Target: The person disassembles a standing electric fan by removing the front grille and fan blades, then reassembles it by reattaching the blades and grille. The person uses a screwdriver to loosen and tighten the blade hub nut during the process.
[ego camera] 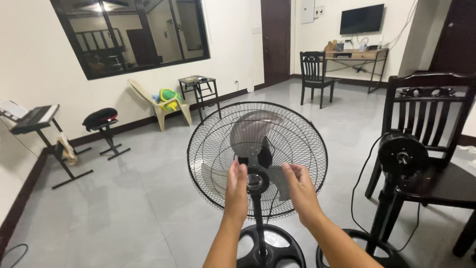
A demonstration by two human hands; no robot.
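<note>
I keep my left hand (pixel 237 186) and right hand (pixel 299 184), both half-open and empty, level beside the black round wire-caged fan's hub (pixel 255 181).

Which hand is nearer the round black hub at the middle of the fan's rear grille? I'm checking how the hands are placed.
Left. The left hand is right beside the hub, apparently touching its left edge. The right hand is raised further off to the hub's right, over the grille.

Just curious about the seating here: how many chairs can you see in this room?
3: a dark wooden chair at right, another dark chair by the far desk, and a cream plastic chair under the window. Others may lie outside the view.
</note>
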